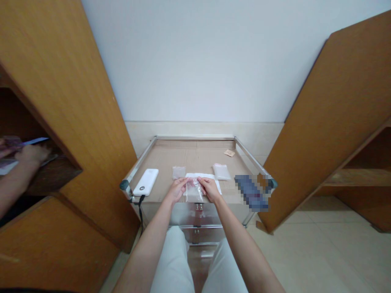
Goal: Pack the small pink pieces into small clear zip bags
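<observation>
My left hand (176, 189) and my right hand (209, 188) both pinch the top of a small clear plastic bag (193, 193), holding it over the near edge of a metal-framed cart top (195, 156). Fingers of both hands are closed on the bag's upper edge. Under the bag lies a white sheet (204, 177). Two more small clear bags rest on the cart: one (179, 172) just beyond my left hand, another (221, 171) beyond my right hand.
A white power bank (146, 182) with a black cable lies at the cart's left. A blurred dark item (253, 192) is at the right corner. Wooden cabinets flank the cart. Another person's hand (30, 154) reaches into the left shelf.
</observation>
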A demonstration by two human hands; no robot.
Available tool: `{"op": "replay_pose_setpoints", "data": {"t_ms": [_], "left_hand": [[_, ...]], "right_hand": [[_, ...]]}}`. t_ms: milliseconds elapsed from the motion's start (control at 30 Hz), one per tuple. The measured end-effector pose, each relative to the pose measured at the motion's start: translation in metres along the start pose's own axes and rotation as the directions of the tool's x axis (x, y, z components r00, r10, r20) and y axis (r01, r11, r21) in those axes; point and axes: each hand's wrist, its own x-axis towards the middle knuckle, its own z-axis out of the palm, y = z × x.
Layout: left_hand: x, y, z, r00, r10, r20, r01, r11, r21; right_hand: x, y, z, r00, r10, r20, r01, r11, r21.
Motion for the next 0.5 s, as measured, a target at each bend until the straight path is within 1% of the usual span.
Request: {"op": "replay_pose_setpoints", "data": {"t_ms": [133,300,400,500], "left_hand": [[-0.0009,-0.0001,-0.0024,1.0,-0.007,-0.009,0.007,0.999,-0.033],[-0.0024,0.0005,-0.0009,0.999,-0.01,-0.033,0.008,0.999,-0.045],[-0.0018,0.0006,0.0007,1.0,0.004,-0.006,-0.004,0.997,-0.072],[-0.0007,-0.0001,0.0004,0.999,-0.012,0.046,0.014,0.999,-0.043]], "right_hand": [[-0.0001,-0.0006,0.0002,1.0,0.009,-0.014,-0.009,0.999,0.033],[-0.0002,-0.0017,0.0009,1.0,0.019,-0.021,-0.018,0.999,0.029],[0.0006,-0.0019,0.0006,0.998,0.019,-0.051,-0.016,0.998,0.06],[0.0022,-0.0025,-0.0001,0.995,0.023,-0.095,-0.01,0.991,0.133]]}}
